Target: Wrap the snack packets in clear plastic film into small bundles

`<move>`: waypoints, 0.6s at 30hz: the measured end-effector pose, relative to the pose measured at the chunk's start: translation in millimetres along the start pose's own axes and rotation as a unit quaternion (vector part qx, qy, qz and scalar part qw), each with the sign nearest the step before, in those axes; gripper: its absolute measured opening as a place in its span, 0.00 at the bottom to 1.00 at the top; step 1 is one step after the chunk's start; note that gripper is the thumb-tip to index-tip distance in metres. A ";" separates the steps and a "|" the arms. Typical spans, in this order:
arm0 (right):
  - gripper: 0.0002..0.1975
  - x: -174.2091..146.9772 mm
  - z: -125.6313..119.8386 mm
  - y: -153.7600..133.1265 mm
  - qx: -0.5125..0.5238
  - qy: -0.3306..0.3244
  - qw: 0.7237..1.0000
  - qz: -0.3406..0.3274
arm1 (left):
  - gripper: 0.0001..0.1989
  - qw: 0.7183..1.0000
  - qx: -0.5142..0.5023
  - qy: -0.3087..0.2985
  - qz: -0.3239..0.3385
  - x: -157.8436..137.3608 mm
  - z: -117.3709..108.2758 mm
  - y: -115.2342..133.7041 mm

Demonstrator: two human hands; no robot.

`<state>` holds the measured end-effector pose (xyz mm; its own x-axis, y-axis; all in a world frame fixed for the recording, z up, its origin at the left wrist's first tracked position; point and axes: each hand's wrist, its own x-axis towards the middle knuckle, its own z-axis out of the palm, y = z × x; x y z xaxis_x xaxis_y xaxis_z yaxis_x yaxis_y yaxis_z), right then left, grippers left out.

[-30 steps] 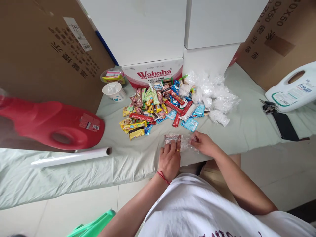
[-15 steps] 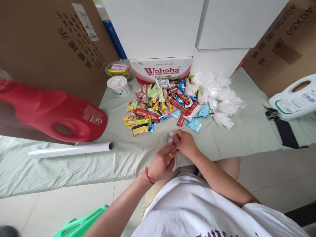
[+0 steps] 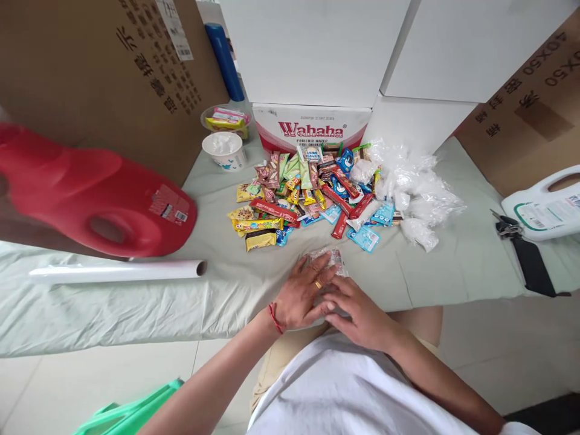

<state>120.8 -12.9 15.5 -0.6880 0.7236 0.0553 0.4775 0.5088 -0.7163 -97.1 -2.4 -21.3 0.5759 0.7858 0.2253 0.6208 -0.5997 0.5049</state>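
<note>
My left hand (image 3: 302,292) lies spread, palm down, over a small crinkled clear plastic packet (image 3: 336,257) near the table's front edge. Whatever the packet contains is mostly hidden under the fingers. Against it rests my right hand (image 3: 360,311), its fingers stretched out and partly overlapping the left fingertips. Just beyond both hands is a heap of small wrapped snacks (image 3: 312,187) in red, yellow, blue and green. A pile of crumpled clear plastic bundles (image 3: 417,187) adjoins the heap on its right.
To the left stand a red detergent bottle (image 3: 97,193) and a white roll (image 3: 118,272). Behind are a paper cup (image 3: 224,158), a clear snack tub (image 3: 226,121) and a Wahaha carton (image 3: 312,121). Keys (image 3: 507,228), a black phone-like object (image 3: 532,266) and a white bottle (image 3: 548,211) lie right.
My left hand has moved forward and flattened over the packet. My right hand has drawn back toward me, its pinched fingers now stretched out. The view has shifted slightly.
</note>
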 end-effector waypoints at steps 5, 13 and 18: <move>0.10 -27.4 -23.1 30.2 0.118 0.095 0.984 0.095 | 0.38 0.995 0.092 0.013 -0.038 8.5 13.1 -3.0; 0.22 -20.5 -26.0 40.5 0.304 0.196 0.911 0.197 | 0.25 0.941 -0.172 0.146 -0.254 46.7 3.3 22.8; 0.30 -18.1 -25.9 30.4 0.490 0.231 0.818 0.194 | 0.29 0.884 -0.387 0.112 -0.238 79.3 22.1 74.1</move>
<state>161.9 1.6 10.7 -0.2001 0.9560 -0.2144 -0.2119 -0.2559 -0.9432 6.4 12.2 15.6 0.1742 0.9833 -0.0518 0.1652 0.0227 0.9860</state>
